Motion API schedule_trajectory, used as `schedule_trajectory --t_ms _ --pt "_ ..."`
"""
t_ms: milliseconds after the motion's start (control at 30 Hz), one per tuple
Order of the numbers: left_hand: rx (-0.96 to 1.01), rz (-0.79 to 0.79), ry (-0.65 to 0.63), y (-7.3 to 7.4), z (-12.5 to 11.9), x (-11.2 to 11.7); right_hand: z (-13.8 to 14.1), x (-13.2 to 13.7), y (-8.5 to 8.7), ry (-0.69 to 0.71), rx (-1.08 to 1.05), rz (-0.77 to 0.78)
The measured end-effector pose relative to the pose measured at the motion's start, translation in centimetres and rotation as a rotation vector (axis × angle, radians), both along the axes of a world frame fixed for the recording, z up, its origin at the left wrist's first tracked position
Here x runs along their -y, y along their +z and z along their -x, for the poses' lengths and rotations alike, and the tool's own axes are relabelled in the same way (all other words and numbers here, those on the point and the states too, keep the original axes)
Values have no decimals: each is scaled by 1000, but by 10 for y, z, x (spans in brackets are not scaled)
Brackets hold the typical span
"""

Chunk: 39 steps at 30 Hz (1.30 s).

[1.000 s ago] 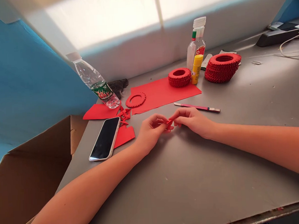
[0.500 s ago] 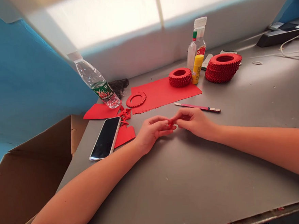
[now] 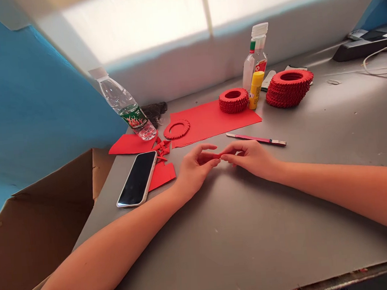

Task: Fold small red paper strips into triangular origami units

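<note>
Between my fingertips is a small piece of folded red paper (image 3: 217, 156), mostly hidden. My left hand (image 3: 197, 167) pinches one side of it with thumb and a finger, the index finger raised above. My right hand (image 3: 251, 159) pinches the other side, its fingertips meeting the left ones. Just beyond the right hand lies a craft knife (image 3: 256, 139) with a pink handle. Several small folded red paper pieces (image 3: 162, 149) are heaped left of my hands, and a flat red paper ring (image 3: 177, 129) lies behind them.
A phone (image 3: 137, 180) and a tilted-looking water bottle (image 3: 127, 107) are at left. Red paper sheets (image 3: 201, 122) lie behind, with a smaller ring stack (image 3: 233, 101), a yellow glue stick (image 3: 256, 90), clear bottles (image 3: 249, 66) and a larger ring stack (image 3: 289, 89). A cardboard box (image 3: 52, 216) stands left of the table.
My left hand has shifted its hold: its index finger has lifted and the thumb now meets the right fingertips. The red piece shows less between the fingers. Other things stay in place.
</note>
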<state>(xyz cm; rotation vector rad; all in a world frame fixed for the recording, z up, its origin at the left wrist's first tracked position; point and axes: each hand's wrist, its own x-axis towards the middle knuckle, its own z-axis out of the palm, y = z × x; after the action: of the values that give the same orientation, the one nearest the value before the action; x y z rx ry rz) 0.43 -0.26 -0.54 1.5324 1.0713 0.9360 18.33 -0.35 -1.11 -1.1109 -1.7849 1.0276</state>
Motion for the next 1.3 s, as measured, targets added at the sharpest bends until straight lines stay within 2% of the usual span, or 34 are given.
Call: schedule_trajectory --t_ms 100,167,367,433,533,733,1000,1300 --pt "-60 18 -27 -3 1 -1 0 -1 -2 4 5 2" --pt "-89 -29 -26 -6 2 -2 -1 -2 -3 8 -1 11" --pt "-311 -354 31 -6 3 0 -1 -4 -3 12 -29 95" --pt "-361 -415 35 -4 3 1 -2 -5 -3 15 -28 114" --pt "-377 -420 21 -2 2 2 -2 -3 -2 -9 1 75" --pt "-327 -389 27 -3 2 0 1 2 2 -73 68 -136" --pt "-307 -472 63 -4 4 -2 0 0 0 -24 21 -51" --pt "-273 -464 3 -6 5 -2 0 1 0 -44 72 -122"
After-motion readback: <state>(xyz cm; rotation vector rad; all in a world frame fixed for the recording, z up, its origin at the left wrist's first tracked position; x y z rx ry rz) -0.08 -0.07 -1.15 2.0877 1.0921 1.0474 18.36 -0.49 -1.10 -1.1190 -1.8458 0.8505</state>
